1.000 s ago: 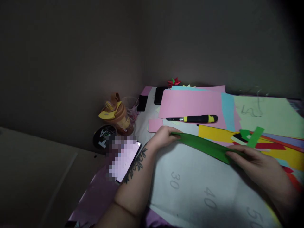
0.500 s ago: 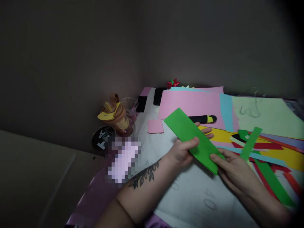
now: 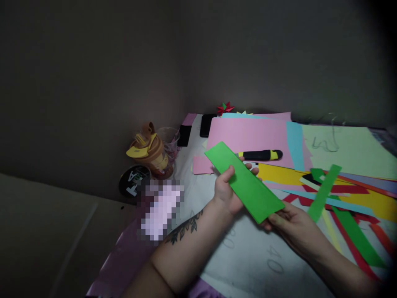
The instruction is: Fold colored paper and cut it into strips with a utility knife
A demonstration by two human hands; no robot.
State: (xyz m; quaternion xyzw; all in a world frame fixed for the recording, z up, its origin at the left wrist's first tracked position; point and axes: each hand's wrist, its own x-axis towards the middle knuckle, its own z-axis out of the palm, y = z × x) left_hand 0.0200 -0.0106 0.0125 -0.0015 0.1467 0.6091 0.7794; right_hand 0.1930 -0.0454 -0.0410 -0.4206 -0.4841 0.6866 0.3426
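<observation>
A long green paper [image 3: 245, 182], seemingly in folded layers, is held tilted above the white table cover. My left hand [image 3: 228, 190] supports it, the thumb on top near the upper left part and the fingertips showing past its far edge. At the lower right corner, my right hand [image 3: 287, 221] pinches the near end, its other fingers partly hidden beneath. A black and yellow knife [image 3: 262, 155] lies just behind the paper on a large pink sheet [image 3: 248, 132].
Coloured strips [image 3: 353, 231] spread across the right side. Small pink squares [image 3: 202, 164] and a phone [image 3: 207, 126] lie left of the sheets. A brown and yellow cup [image 3: 149, 151] stands at the left, beside a clear plastic cup [image 3: 169, 138].
Both hands and the green paper have shifted left. My left thumb now sits nearer the paper's upper end, and my right hand has moved to its bottom corner.
</observation>
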